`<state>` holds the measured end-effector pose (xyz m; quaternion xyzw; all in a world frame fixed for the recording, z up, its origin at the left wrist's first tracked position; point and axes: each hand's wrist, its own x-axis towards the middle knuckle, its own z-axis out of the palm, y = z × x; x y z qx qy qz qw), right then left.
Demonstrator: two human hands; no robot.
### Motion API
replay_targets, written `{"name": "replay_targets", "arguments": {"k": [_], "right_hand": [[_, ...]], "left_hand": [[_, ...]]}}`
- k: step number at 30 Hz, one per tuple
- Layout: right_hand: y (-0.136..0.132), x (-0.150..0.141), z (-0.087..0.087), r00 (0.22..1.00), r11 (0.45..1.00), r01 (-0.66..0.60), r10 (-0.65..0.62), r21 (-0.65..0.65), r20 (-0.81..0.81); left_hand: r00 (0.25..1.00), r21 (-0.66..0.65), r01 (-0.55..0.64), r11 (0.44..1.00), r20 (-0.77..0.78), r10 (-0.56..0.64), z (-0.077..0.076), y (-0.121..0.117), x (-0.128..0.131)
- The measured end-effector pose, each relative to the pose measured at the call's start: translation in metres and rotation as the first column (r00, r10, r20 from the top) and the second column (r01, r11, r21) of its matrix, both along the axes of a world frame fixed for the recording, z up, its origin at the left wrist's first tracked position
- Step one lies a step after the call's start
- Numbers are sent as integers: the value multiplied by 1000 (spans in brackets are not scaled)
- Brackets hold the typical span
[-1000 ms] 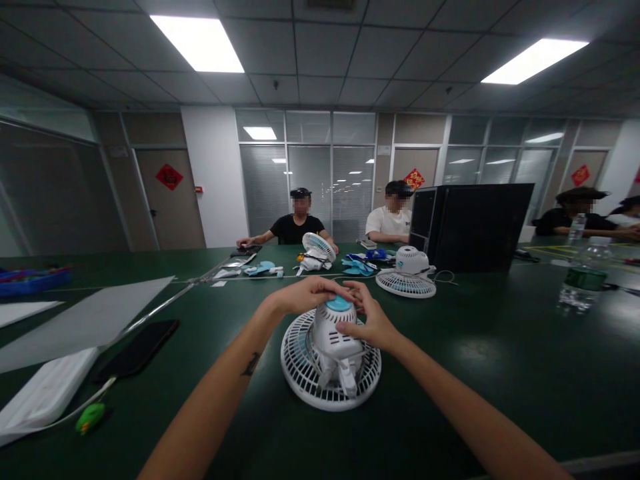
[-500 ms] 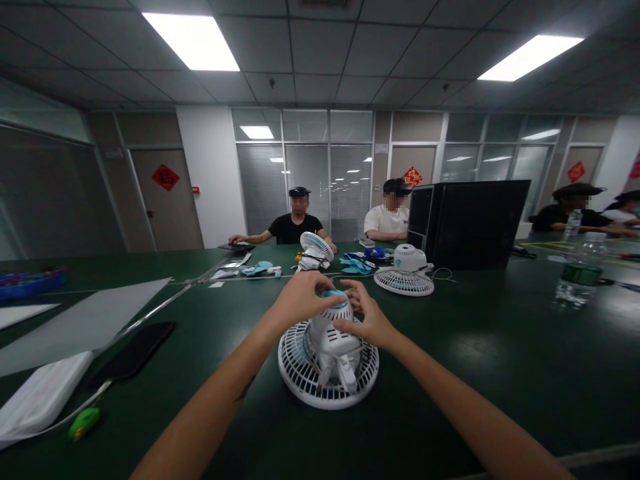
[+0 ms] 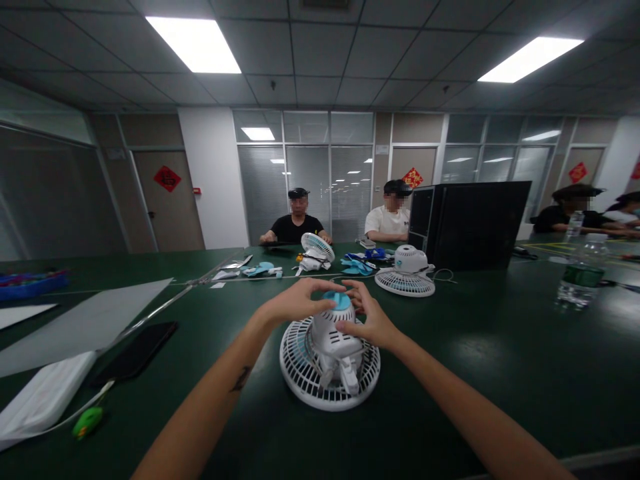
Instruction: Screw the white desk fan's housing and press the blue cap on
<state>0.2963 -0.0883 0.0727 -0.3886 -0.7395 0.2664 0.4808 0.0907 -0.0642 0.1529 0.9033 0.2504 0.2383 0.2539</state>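
Note:
A white fan (image 3: 330, 393) lies face down on the green table, its round grille underneath and its motor housing upward. On top of the housing sits a round light-blue knob (image 3: 340, 301) with a raised ridge. My left hand (image 3: 295, 301) curves around the knob from the left, thumb at its near edge and fingers reaching behind it. From the right, my right hand (image 3: 371, 319) grips the housing, with the thumb on its front; its other fingertips are partly hidden behind the housing.
Another upturned white fan (image 3: 405, 283) stands beyond my right hand, and a tilted fan (image 3: 317, 252) farther back. A black computer case (image 3: 483, 223), water bottle (image 3: 580, 273), black phone (image 3: 135, 350) and blue tray (image 3: 33, 283) are around. Two people sit opposite.
My left hand has shifted slightly left and its fingers have straightened, uncovering more of the blue knob. My right hand stays on the housing. The person opposite has drawn a dark flat object inward.

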Motion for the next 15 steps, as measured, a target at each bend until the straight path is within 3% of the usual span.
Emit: {"name": "replay_targets", "arguments": {"k": [4, 7, 15], "right_hand": [[-1, -1, 2, 1000, 1000, 0, 0, -7, 1], [-1, -1, 2, 1000, 1000, 9, -9, -22, 8], [0, 0, 0, 1000, 1000, 10, -10, 11, 19]], "left_hand": [[993, -168, 116, 979, 32, -112, -4, 8, -2], [989, -266, 142, 953, 71, -127, -7, 13, 0], [977, -362, 210, 908, 112, -181, -8, 16, -1]]}}
